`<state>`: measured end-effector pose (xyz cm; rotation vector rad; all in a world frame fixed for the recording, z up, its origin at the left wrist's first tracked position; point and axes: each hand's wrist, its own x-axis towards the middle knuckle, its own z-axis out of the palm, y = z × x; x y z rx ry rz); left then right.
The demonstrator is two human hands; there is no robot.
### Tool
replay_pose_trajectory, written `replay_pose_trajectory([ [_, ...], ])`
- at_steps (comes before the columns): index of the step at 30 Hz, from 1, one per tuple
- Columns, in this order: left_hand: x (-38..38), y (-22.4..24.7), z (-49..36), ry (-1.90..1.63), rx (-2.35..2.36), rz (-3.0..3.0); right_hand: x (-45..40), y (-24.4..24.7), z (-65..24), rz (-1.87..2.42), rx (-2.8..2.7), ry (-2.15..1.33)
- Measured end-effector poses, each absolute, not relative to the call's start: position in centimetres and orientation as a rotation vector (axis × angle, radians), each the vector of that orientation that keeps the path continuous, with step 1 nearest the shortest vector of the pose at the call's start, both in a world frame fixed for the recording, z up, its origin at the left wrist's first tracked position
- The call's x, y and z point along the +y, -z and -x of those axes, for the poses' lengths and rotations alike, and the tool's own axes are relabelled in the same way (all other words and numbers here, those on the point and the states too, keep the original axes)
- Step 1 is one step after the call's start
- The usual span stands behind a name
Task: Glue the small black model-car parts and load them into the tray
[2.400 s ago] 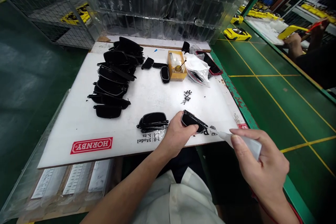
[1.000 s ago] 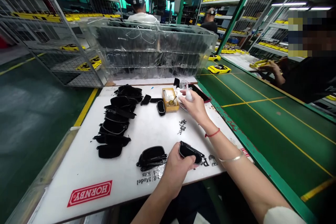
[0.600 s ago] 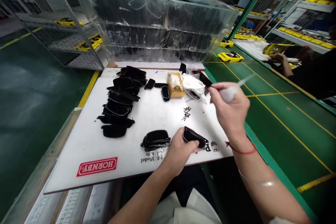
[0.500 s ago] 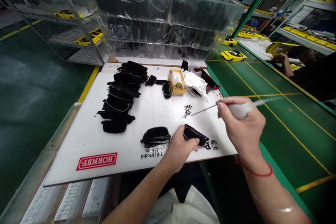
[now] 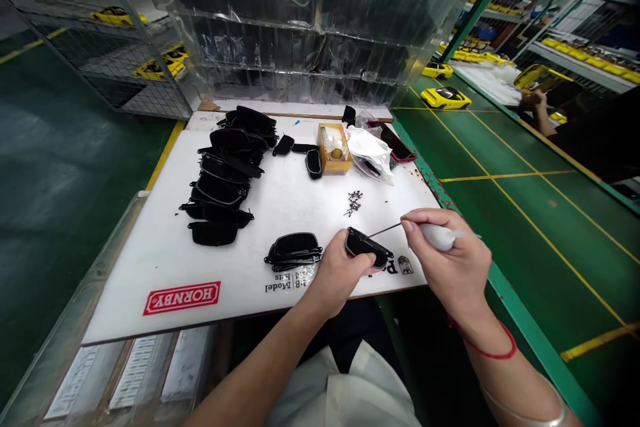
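Observation:
My left hand [image 5: 340, 270] grips a black plastic part [image 5: 369, 252] near the table's front edge. The part has a glossy dark face, a raised rim and small tabs at its ends. In my right hand [image 5: 445, 253] is a thin-shafted tool [image 5: 385, 229], held like a pen, its tip at the part's upper edge. A whitish, rounded piece with a tapered end [image 5: 438, 237] also shows in that hand; whether it belongs to the tool I cannot tell. Left of my left hand lies a small stack of similar black parts [image 5: 295, 250]. Beyond the hands is a pile of small dark screws [image 5: 354, 203].
Many black parts [image 5: 225, 167] are heaped along the white board's left side. Farther back stand a yellow box [image 5: 335, 150], white wrapping [image 5: 370, 150] and a phone [image 5: 395, 144]. Clear plastic sheeting [image 5: 310, 33] rises behind. At right, another person's hand [image 5: 543, 110] is near yellow model cars.
My right hand has come left and down, bringing the tool's tip from beside the screws to the black part. My left hand keeps its grip. The whole view has shifted slightly.

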<state>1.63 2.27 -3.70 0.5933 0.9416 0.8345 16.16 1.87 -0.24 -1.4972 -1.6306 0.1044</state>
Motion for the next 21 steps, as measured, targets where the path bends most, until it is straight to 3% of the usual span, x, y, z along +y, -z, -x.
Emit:
replay_pose_trajectory([
  [21,2.2,4.1,-1.6,-0.826,0.927,-0.615,-0.1,-0.3,-17.4,1.508,-1.578,-0.088],
])
